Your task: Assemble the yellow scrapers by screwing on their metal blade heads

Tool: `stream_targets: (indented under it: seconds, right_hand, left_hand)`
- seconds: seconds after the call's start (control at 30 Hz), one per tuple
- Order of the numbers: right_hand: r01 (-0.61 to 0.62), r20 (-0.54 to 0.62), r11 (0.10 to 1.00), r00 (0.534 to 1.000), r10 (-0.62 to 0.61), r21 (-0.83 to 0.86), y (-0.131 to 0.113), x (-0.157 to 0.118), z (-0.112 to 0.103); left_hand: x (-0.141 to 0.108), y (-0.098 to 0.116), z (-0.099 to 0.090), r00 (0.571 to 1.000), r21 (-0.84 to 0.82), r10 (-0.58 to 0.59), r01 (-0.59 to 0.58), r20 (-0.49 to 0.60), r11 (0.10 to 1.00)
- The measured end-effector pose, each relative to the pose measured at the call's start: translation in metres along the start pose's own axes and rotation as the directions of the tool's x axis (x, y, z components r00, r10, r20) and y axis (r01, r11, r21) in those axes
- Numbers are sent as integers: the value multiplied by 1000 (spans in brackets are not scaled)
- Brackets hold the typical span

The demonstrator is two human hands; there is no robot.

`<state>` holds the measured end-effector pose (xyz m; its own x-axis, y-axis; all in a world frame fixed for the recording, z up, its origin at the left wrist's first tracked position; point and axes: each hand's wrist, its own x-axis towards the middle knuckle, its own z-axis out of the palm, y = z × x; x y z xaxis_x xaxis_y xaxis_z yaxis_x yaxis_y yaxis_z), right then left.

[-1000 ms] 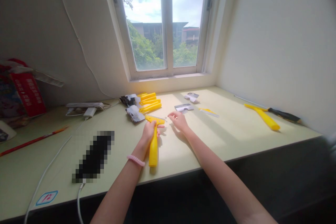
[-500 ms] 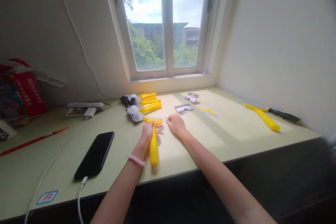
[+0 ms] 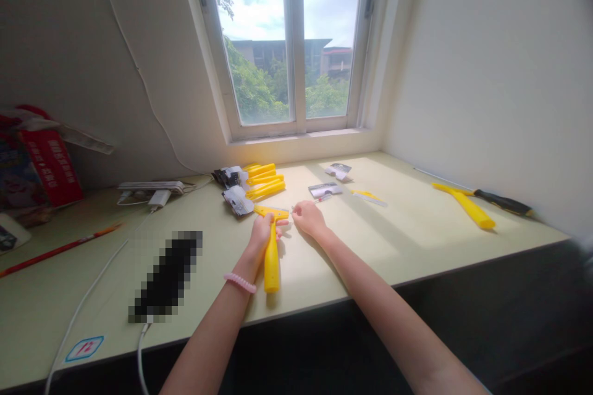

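Yellow scraper [image 3: 272, 265], only one, in left grip [image 3: 262, 236]; right grip [image 3: 309, 220] just beside

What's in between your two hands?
In the head view, the end of the yellow scraper held in your left hand pokes toward your right hand, with a thin strip of pale green desk between them.
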<state>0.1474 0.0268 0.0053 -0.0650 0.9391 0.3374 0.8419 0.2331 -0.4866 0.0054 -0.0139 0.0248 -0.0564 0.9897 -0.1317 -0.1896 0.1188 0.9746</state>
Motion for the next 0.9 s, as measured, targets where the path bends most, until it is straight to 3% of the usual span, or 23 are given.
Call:
stream_targets:
  seconds: [0.13, 0.3, 0.37, 0.47, 0.6, 0.77, 0.9]
  right_hand:
    - [-101, -22, 992, 994, 103, 77, 1, 0, -4]
    - [-152, -93, 862, 970, 223, 483, 8, 3, -17]
    - [-109, -53, 770, 982, 183, 629, 8, 2, -23]
    - [-64, 96, 643, 995, -14, 763, 1, -2, -30]
    - [-28, 150, 621, 978, -144, 783, -12, -7, -31]
    - [26, 78, 673, 989, -124, 739, -17, -9, -31]
    - [-90, 198, 636, 975, -101, 766, -14, -11, -33]
  left_hand:
    - [-2, -5, -3, 995, 36, 7, -11, 95, 999]
    - [-9, -8, -2, 950, 79, 16, -42, 311, 996]
    - [-13, -6, 0, 923, 94, 13, -53, 383, 994]
    - [-18, -3, 2, 874, 112, -7, -55, 487, 992]
    - [-18, -3, 4, 815, 136, -37, -51, 579, 989]
    - [-16, -4, 5, 822, 146, -54, -36, 567, 989]
    - [-18, -3, 5, 823, 136, -54, -28, 565, 990]
